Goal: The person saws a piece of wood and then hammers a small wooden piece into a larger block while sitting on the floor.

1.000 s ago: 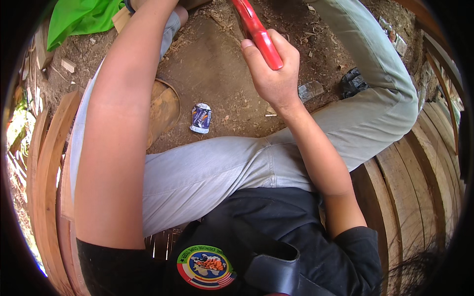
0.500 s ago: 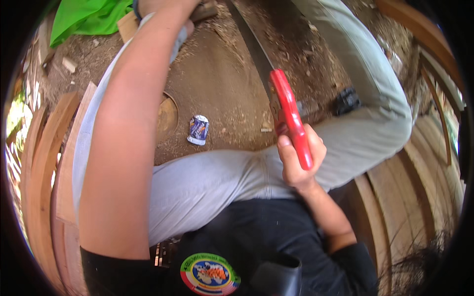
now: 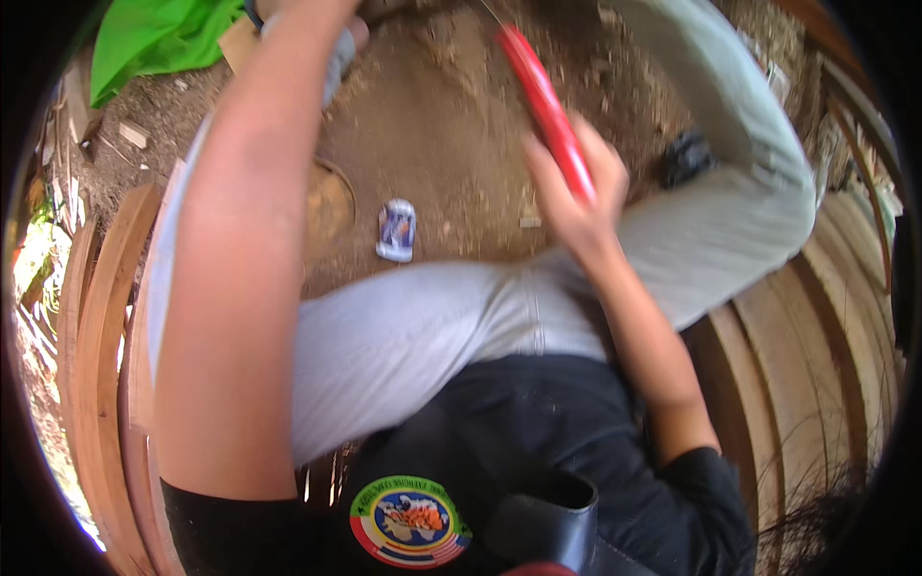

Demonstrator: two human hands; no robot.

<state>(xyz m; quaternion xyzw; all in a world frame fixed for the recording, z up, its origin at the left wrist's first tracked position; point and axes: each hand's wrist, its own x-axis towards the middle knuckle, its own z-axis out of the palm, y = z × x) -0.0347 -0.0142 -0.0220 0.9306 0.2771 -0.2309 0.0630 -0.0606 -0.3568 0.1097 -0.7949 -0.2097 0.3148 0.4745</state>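
Observation:
My right hand [image 3: 582, 182] is wrapped round the red handle [image 3: 549, 113] of a handsaw. Only a short bit of the saw's blade [image 3: 491, 12] shows at the top edge; the rest lies beyond the picture. My left arm reaches far forward along my left leg, and my left hand [image 3: 312, 10] is cut off by the top edge. Its fingers are hidden, so what it holds cannot be made out. A dark piece [image 3: 389, 10], perhaps wood, lies just right of it.
On the dirt floor [image 3: 451, 173] between my legs lies a crushed purple can [image 3: 396, 230], with a round wooden disc [image 3: 329, 202] beside it. A black bundle [image 3: 685, 158] sits by my right knee. Green cloth [image 3: 163, 43] lies far left. Planks [image 3: 106, 355] stand along the left; more boards [image 3: 807, 336] line the right.
My right hand and the saw have moved forward, away from me, taking most of the blade out of view. The left arm stays stretched forward with little change.

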